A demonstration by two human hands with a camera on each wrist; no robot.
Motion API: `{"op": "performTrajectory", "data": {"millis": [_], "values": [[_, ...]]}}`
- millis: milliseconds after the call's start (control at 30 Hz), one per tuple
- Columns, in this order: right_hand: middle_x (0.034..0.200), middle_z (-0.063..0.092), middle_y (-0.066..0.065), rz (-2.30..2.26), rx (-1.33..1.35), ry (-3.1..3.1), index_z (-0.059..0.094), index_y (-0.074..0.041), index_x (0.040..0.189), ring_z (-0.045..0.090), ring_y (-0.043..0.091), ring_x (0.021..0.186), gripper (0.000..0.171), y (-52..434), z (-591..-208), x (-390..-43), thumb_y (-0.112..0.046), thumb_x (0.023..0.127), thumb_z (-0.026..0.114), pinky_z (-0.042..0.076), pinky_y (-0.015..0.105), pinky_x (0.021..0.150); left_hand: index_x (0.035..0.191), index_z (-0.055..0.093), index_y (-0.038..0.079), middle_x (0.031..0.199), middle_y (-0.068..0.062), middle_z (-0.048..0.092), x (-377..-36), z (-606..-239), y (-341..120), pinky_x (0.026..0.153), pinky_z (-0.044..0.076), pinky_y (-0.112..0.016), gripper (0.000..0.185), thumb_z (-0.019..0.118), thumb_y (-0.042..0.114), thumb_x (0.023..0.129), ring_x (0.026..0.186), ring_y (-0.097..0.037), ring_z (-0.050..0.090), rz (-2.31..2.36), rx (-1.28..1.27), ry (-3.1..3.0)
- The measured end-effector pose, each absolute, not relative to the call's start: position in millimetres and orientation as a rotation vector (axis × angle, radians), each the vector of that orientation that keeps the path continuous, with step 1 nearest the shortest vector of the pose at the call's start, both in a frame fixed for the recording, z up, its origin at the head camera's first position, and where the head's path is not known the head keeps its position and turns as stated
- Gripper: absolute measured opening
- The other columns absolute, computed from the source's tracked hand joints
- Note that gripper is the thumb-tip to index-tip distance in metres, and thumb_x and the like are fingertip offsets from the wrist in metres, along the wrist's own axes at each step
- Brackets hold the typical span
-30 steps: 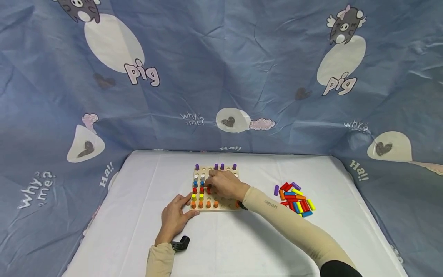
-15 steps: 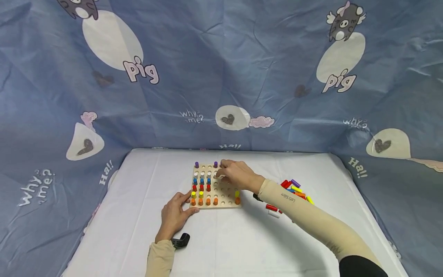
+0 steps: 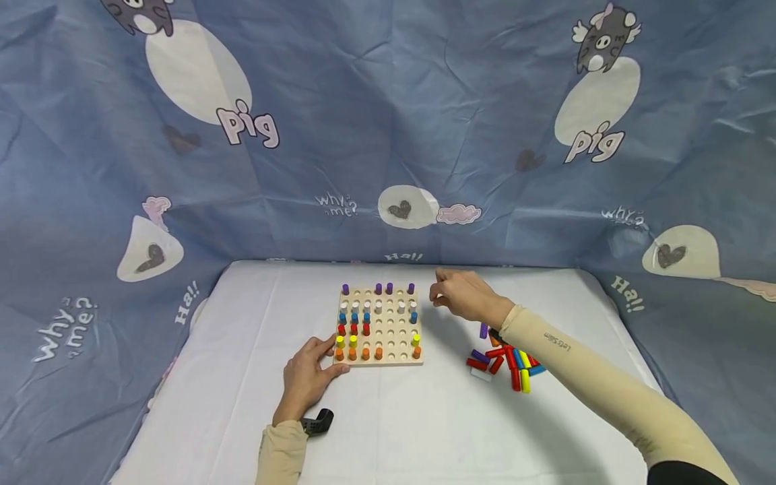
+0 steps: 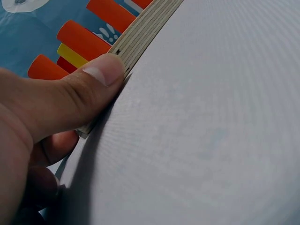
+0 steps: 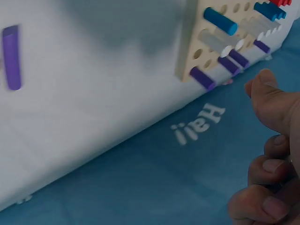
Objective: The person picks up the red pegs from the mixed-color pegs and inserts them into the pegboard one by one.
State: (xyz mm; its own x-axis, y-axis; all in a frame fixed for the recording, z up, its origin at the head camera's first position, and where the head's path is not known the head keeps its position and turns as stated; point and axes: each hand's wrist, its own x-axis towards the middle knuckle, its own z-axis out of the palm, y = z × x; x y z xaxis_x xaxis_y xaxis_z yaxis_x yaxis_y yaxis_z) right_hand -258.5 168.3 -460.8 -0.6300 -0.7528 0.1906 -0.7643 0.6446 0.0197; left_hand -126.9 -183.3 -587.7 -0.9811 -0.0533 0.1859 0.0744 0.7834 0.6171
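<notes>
A square wooden pegboard (image 3: 397, 349) lies on the white-covered table, with rows of purple, white, blue, red, yellow and orange pegs standing in it. My left hand (image 3: 307, 377) holds its near left corner. In the left wrist view, the thumb (image 4: 101, 72) presses the board's edge (image 4: 145, 33) beside upright orange pegs (image 4: 84, 37); the other fingers are partly hidden below. My right hand (image 3: 463, 294) is raised to the right of the board, touching nothing. Its fingers (image 5: 262, 168) hang loosely curled in the right wrist view, with no peg visible among them.
A loose heap of coloured pegs (image 3: 511, 360) lies right of the board, partly covered by the right forearm (image 3: 582, 357). A pale peg (image 3: 481, 374) lies at its near left side, and a purple peg (image 5: 11, 58) lies apart. A blue printed cloth (image 3: 339, 135) hangs behind the table.
My right hand has moved from over the board's middle to its far right part, then off to the right. A fourth white peg shows plainly where the fingers were. The left hand stays put.
</notes>
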Motion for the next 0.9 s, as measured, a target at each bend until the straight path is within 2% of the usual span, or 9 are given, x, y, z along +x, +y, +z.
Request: {"op": "performTrajectory", "data": {"millis": [267,533,667,900], "values": [[0.078,0.057,-0.007,0.077,1.208,-2.835,0.080,-0.023,0.084,0.048,0.006,0.063,0.010,198,-461,-241,-0.022,0.086,0.090,0.041,0.024,0.055,0.143,0.068,0.014,0.096,0.006,0.062,-129,-588,-181,0.065,0.032,-0.027,0.075,0.095,0.035,0.076,0.066,-0.008,0.040,-0.997,0.003,-2.804],[0.075,0.055,-0.011,0.152,1.239,-2.954,0.078,-0.025,0.081,0.049,0.001,0.064,0.013,220,-473,-215,-0.022,0.087,0.088,0.044,0.024,0.058,0.143,0.068,0.014,0.097,0.004,0.063,-129,-585,-180,0.065,0.032,-0.029,0.075,0.096,0.034,0.076,0.067,-0.010,0.041,-1.011,0.000,-2.798],[0.075,0.054,-0.013,0.211,1.237,-3.028,0.076,-0.028,0.079,0.047,0.000,0.065,0.015,229,-483,-206,-0.029,0.088,0.088,0.043,0.024,0.059,0.144,0.068,0.014,0.098,0.004,0.063,-130,-585,-179,0.066,0.032,-0.029,0.075,0.095,0.035,0.077,0.068,-0.011,0.041,-1.018,0.000,-2.806],[0.073,0.054,-0.018,0.244,1.274,-3.084,0.069,-0.031,0.074,0.047,-0.001,0.068,0.027,230,-507,-200,-0.046,0.085,0.088,0.042,0.023,0.060,0.143,0.068,0.014,0.096,0.006,0.062,-127,-585,-180,0.064,0.032,-0.028,0.076,0.096,0.035,0.075,0.066,-0.009,0.040,-1.000,0.014,-2.797]]}}
